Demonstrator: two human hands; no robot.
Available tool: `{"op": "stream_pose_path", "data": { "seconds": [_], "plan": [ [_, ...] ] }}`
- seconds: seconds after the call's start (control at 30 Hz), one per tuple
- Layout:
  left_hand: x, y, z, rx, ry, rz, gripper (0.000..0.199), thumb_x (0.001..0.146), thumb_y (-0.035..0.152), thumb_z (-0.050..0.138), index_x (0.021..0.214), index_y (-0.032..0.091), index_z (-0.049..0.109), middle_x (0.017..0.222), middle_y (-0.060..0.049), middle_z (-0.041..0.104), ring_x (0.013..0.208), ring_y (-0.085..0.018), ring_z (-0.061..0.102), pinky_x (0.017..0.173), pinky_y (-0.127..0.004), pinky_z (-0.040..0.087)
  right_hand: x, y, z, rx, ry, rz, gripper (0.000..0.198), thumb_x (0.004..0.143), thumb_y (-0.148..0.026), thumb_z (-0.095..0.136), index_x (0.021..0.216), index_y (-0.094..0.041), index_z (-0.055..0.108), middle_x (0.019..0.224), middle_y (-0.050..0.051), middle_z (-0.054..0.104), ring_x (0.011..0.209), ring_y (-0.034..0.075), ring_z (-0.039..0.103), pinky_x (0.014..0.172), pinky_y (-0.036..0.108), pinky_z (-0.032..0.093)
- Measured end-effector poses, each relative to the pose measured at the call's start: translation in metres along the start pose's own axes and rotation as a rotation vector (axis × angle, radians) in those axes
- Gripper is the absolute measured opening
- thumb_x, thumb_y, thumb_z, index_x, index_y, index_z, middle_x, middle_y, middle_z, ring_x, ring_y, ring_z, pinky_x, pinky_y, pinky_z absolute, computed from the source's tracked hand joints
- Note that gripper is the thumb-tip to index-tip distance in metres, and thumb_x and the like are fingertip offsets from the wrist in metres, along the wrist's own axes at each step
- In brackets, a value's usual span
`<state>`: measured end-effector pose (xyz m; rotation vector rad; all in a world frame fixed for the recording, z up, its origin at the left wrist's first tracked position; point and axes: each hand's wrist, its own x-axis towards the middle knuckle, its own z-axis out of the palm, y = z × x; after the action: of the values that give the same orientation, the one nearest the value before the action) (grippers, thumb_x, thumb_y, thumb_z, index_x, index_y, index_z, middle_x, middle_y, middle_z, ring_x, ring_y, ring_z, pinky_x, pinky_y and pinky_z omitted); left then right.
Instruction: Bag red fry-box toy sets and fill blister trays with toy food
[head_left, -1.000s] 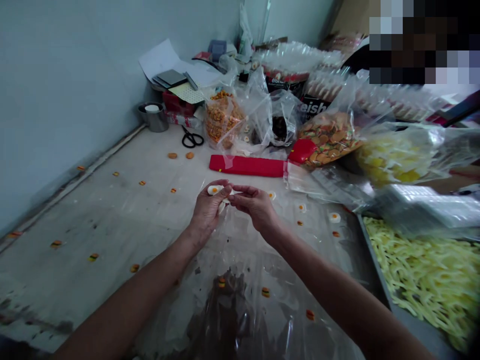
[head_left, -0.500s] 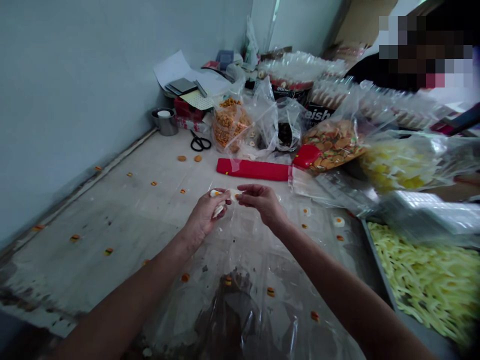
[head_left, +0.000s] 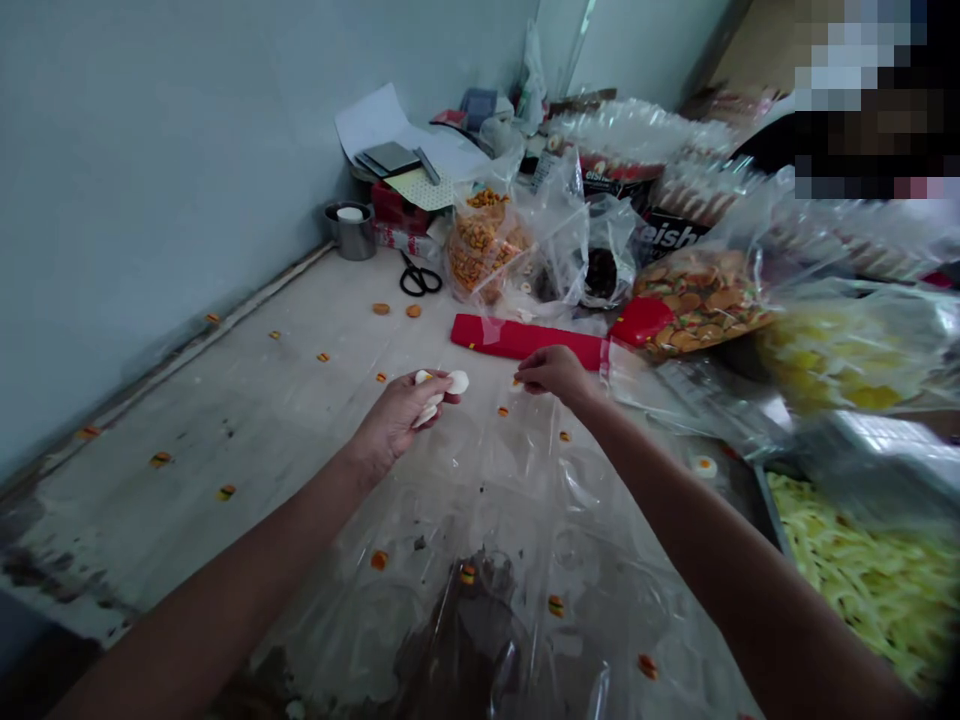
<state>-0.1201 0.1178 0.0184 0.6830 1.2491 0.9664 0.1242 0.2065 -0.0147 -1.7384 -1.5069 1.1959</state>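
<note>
My left hand (head_left: 391, 415) is closed around several small white fried-egg pieces (head_left: 457, 382), one of them sticking out past the thumb. To its right, my right hand (head_left: 559, 371) pinches a tiny piece with orange on it at the fingertips, mostly hidden by the fingers. Both hands are above a table spread with clear moulded plastic trays (head_left: 450, 450). Miniature burgers (head_left: 503, 411) lie scattered over this plastic, spaced apart. A single fried-egg piece (head_left: 705, 467) lies further right.
A red flat strip (head_left: 517, 338) lies beyond my hands, with black scissors (head_left: 420, 281) and a metal cup (head_left: 351, 230) farther back. Bags of small pieces (head_left: 487, 250) crowd the back. A tray of pale yellow strips (head_left: 847, 560) stands at right. Another person is at the upper right.
My right hand has moved away from my left hand to the right. The left hand keeps its egg pieces, with one now pushed out at the fingertips. The view has shifted slightly left.
</note>
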Motion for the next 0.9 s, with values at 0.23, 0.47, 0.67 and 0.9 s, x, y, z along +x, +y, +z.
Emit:
{"op": "stream_pose_path", "data": {
  "seconds": [0.23, 0.47, 0.67, 0.9],
  "plan": [
    [0.002, 0.001, 0.003, -0.065, 0.004, -0.063, 0.02, 0.075, 0.024, 0.077, 0.092, 0.017, 0.069, 0.076, -0.005, 0.071, 0.049, -0.004, 0.049, 0.046, -0.015, 0.033, -0.033, -0.023, 0.016, -0.17, 0.135, -0.296, 0.04, 0.076, -0.055, 0.074, 0.067, -0.016, 0.071, 0.059, 0.001, 0.062, 0.057, 0.012, 0.055, 0.051, 0.023, 0.036],
    [0.001, 0.003, -0.005, -0.139, -0.023, -0.121, 0.022, 0.081, 0.029, 0.076, 0.098, 0.015, 0.071, 0.085, -0.006, 0.071, 0.051, -0.002, 0.05, 0.048, -0.012, 0.04, -0.029, -0.057, 0.052, 0.236, -0.346, -0.225, 0.021, 0.069, -0.029, 0.076, 0.082, -0.013, 0.073, 0.062, 0.002, 0.067, 0.056, 0.011, 0.06, 0.052, 0.02, 0.045],
    [0.007, 0.021, -0.055, -0.342, 0.143, -0.17, 0.01, 0.085, 0.02, 0.064, 0.088, 0.011, 0.066, 0.079, -0.01, 0.066, 0.049, -0.006, 0.051, 0.039, -0.013, 0.037, 0.013, -0.036, 0.049, -0.126, -0.205, -0.666, 0.014, 0.071, -0.011, 0.066, 0.083, -0.017, 0.068, 0.071, 0.001, 0.07, 0.065, 0.013, 0.065, 0.062, 0.023, 0.049],
    [0.009, 0.038, -0.079, -0.412, 0.036, -0.258, 0.029, 0.075, 0.013, 0.052, 0.1, 0.007, 0.064, 0.081, -0.017, 0.065, 0.06, -0.019, 0.061, 0.047, -0.026, 0.049, 0.035, -0.032, 0.057, -0.637, -0.195, -1.254, 0.02, 0.084, -0.008, 0.059, 0.084, -0.021, 0.074, 0.091, 0.006, 0.072, 0.091, 0.02, 0.061, 0.081, 0.032, 0.045]
  ]
}}
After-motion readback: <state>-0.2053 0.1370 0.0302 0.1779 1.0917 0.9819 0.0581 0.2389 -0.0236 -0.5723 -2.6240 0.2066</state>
